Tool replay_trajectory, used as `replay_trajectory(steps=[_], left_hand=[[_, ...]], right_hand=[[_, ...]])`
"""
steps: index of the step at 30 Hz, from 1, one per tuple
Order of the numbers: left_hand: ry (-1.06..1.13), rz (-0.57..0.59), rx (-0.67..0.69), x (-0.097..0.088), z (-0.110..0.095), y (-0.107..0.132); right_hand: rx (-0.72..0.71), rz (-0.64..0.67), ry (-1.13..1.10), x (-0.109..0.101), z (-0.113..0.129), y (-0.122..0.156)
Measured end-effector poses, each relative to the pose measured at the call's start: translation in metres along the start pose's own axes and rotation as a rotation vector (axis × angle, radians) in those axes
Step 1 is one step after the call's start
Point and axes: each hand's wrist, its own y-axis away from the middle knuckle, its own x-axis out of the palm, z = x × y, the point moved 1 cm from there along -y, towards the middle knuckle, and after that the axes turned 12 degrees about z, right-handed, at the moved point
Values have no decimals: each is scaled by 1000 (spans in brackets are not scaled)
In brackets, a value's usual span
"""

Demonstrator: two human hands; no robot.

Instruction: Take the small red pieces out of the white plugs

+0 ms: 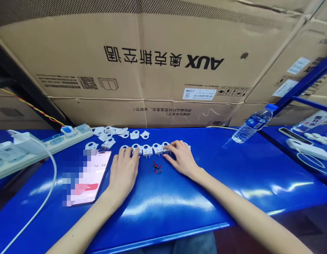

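Several white plugs with ring-shaped handles stand in a row on the blue table, among them a middle plug (147,150) with its metal pins toward me. My left hand (125,169) lies over the left end of the row, fingertips on the plugs there, partly covering them. At the right end, my right hand (183,157) has its thumb and fingers apart, touching the plugs and hiding some of them. Neither hand visibly lifts a plug. Small red and black pieces (156,167) lie between the hands, too small to name.
More white plugs (109,132) are heaped behind, beside a long power strip (85,131) with a cable. A phone (91,180) lies left of my left hand. A water bottle (254,123) leans at the right. Large cardboard boxes (153,81) form the back wall.
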Motion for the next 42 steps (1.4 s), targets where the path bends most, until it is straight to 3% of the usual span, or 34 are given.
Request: replay_trajectory(steps=[3,9,12,22,30,42], left_hand=[[31,-20,22,-2,-1,-1],[103,-72,252,-4,-13,-1],[104,-69,288,-3,-18,1],[124,-42,259,0,-18,2],[48,-33,-7,-1,-12,3],[-29,1,-27,-3,-10,3]], right_hand=[[4,-3,8,0,0,0],[1,4,0,1,-1,0],[-16,0,-13,1,-2,-1],[-28,-5,-28,2,-3,0],[70,-21,-21,0,0,1],[67,-23,-121,2,-5,0]])
